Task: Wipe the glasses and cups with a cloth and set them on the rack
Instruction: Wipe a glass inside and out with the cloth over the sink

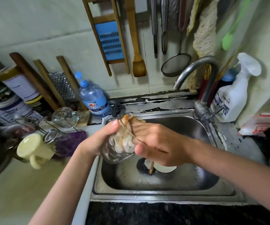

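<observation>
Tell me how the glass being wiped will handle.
The glass looks clear and thick-based, so it is probably rigid, fairly heavy for its size, and fragile if dropped into the steel sink below it. It may be slippery if damp, though the left hand wraps its patterned wall. Being round, it would likely roll if laid on its side.

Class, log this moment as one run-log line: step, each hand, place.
step: wiping glass | left hand grips glass | right hand presses cloth inside glass | place: over sink
</observation>
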Demonstrator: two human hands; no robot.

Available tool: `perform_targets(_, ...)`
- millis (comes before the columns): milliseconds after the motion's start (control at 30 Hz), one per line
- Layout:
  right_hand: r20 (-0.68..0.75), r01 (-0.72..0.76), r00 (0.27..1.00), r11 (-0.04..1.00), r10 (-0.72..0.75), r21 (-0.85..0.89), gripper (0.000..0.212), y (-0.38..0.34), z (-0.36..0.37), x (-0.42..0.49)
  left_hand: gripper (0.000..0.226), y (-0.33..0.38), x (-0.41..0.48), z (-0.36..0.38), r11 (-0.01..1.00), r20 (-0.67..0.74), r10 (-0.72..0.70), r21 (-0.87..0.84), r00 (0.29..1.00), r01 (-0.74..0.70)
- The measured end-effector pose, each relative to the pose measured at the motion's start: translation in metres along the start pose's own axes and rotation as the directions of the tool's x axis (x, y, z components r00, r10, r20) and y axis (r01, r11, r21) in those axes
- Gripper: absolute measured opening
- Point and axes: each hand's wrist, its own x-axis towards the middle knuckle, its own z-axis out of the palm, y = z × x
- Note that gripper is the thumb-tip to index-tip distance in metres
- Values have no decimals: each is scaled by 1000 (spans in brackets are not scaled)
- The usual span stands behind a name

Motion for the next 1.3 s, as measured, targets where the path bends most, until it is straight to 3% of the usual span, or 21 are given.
perform_targets(67,95,25,995,998,-20,-54,61,-3,2,2,47,5,0,-5,998,86,-62,-1,994,62)
perform_targets(100,153,33,988,993,-16,-112,63,-5,2,4,49,10,-2,-9,990,12,-116,76,993,115)
perform_targets(167,204,54,979,980,-14,-190,64,-6,0,8,80,23,-4,-14,948,-168,-169,244,971,207)
perform_targets(233,190,54,982,985,-23,-162,48,-9,-2,11,116,35,-3,-15,880,-226,-191,393,955,269)
perform_targets(300,230,-20,973,998,32,-55,43,-12,-6,14,110,41,-1,-15,856,-207,-205,436,957,278)
perform_targets(367,302,-120,947,993,110,16,39,-11,-8,13,83,42,0,-18,867,-188,-215,415,958,276)
perform_targets(433,351,-217,921,970,167,109,23,-9,-9,11,83,36,0,-25,882,-180,-223,381,958,277)
perform_targets(467,372,-272,910,941,183,203,14,-7,-10,10,87,32,-1,-26,896,-200,-243,329,949,298)
perform_targets(533,382,-362,901,843,207,398,11,-1,-15,6,74,28,0,-28,933,-220,-240,217,945,287)
perform_targets(633,299,-380,923,711,244,591,21,4,-24,4,59,29,0,-27,963,-113,-232,114,966,244)
perform_targets(733,80,-279,941,623,328,730,20,7,-17,7,76,28,4,-27,970,-204,-239,3,949,245)
perform_targets(833,-85,-155,885,460,458,874,34,14,-3,10,75,19,9,-29,986,-266,-166,-33,950,163)
perform_targets(900,-172,-74,834,415,524,907,32,10,6,11,68,13,13,-25,996,-322,-85,-32,943,79)
perform_targets(967,-274,-23,801,485,532,874,38,1,23,16,59,3,21,-12,996,-459,2,-81,888,-44)
perform_targets(1067,-551,-112,716,849,429,516,54,1,49,27,59,-13,39,6,970,-654,152,-46,741,-239)
perform_targets(1100,-608,-162,695,907,384,388,58,3,53,29,61,-16,44,12,962,-704,189,-7,684,-272)
perform_targets(1200,-649,-148,723,971,237,189,56,6,50,32,64,-15,48,16,923,-755,264,17,600,-385)
perform_targets(1233,-646,-75,738,975,196,209,50,5,50,31,68,-15,49,16,909,-767,279,16,578,-417)
perform_targets(1300,-629,83,728,876,273,476,41,2,45,29,74,-14,49,22,907,-806,283,50,520,-417)
